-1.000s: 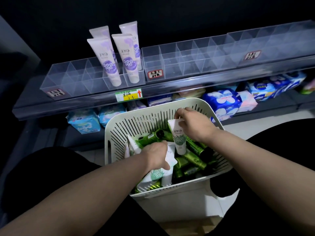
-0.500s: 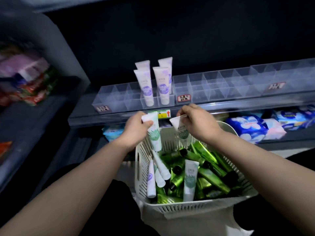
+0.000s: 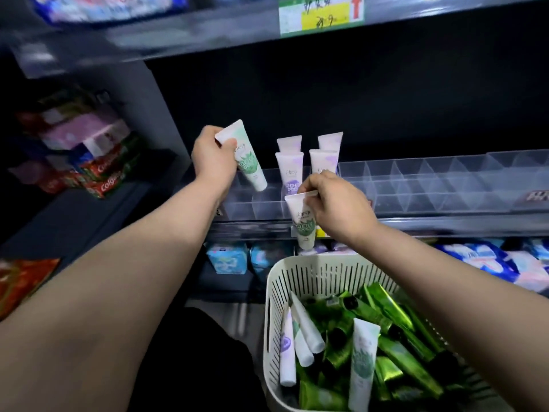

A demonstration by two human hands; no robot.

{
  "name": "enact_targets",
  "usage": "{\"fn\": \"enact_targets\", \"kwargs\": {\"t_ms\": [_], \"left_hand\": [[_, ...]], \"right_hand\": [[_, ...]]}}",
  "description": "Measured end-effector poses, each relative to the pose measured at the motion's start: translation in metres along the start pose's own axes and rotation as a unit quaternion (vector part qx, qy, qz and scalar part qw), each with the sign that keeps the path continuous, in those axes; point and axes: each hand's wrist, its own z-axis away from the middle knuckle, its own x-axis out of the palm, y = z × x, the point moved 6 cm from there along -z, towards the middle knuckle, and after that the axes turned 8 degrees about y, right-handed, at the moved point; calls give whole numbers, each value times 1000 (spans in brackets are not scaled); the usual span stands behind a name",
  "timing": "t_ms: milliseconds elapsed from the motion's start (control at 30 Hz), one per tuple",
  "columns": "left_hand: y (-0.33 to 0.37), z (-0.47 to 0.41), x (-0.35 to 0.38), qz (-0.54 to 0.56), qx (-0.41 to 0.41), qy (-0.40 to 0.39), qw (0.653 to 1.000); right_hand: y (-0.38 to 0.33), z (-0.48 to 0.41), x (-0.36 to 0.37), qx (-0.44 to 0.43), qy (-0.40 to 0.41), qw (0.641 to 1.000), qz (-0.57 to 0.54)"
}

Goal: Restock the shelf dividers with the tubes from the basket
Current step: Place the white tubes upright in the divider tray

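My left hand (image 3: 212,157) grips a white tube with a green print (image 3: 248,162) by its crimped end, cap tilted down over the left cells of the clear shelf dividers (image 3: 416,185). My right hand (image 3: 335,203) pinches a second white-and-green tube (image 3: 301,223) by its top edge; it hangs cap down in front of the dividers' front wall. Several white tubes with purple print (image 3: 292,171) stand upright in the cells between my hands. The white slotted basket (image 3: 315,278) at lower right holds several green and white tubes (image 3: 362,361).
A higher shelf with a yellow price tag (image 3: 322,14) overhangs the dividers. Red toothpaste boxes (image 3: 104,173) lie on a shelf at left. Blue and white soft packs (image 3: 227,258) fill the shelf below the dividers. Most divider cells to the right hold nothing.
Both hands have risen from above the basket towards the dividers, each with its tube. The left tube now hangs over the left cells. The view has tilted up and come closer.
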Motion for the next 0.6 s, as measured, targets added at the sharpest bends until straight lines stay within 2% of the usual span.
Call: {"fn": "enact_targets", "kwargs": {"t_ms": [133,367,467,600], "left_hand": [[12,-9,28,-10,35,16,999],[-16,-25,84,-168,47,-99,980],[-29,-30,93,-162,23,-133,978],[-38,-37,93,-113,1,-133,985]], "right_hand": [[10,-10,0,6,2,1000,-1],[28,-14,12,8,-28,999,17],[32,-15,15,11,-29,999,9],[31,-15,19,10,-30,1000,-1]]}}
